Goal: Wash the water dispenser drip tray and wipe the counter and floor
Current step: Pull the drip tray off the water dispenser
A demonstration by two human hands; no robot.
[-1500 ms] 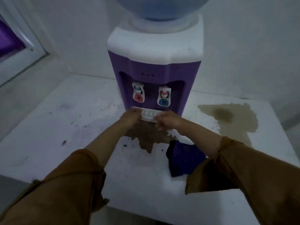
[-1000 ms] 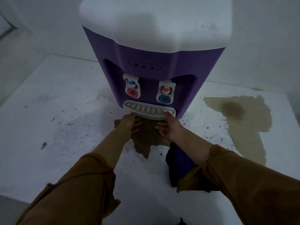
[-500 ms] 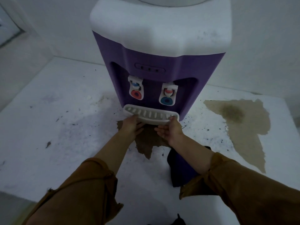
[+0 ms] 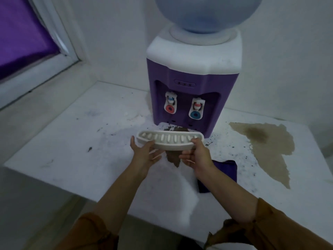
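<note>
The white slotted drip tray (image 4: 170, 142) is out of the purple and white water dispenser (image 4: 192, 91) and hangs in the air just in front of it. My left hand (image 4: 144, 156) holds its left end from below, thumb on the rim. My right hand (image 4: 197, 157) grips its right end the same way. Under the tray a brown puddle (image 4: 173, 157) spreads over the white counter (image 4: 90, 150). A folded purple cloth (image 4: 225, 170) lies on the counter behind my right forearm, partly hidden.
A larger brown stain (image 4: 266, 147) covers the counter's right side, with dark specks scattered around. The blue water bottle (image 4: 207, 13) sits on top of the dispenser. A window frame with purple covering (image 4: 27, 42) is at the left. The counter's front edge is near my elbows.
The drip tray was seated in the dispenser's base; both hands have pulled it out and lifted it toward me. The view has backed away and tilted up.
</note>
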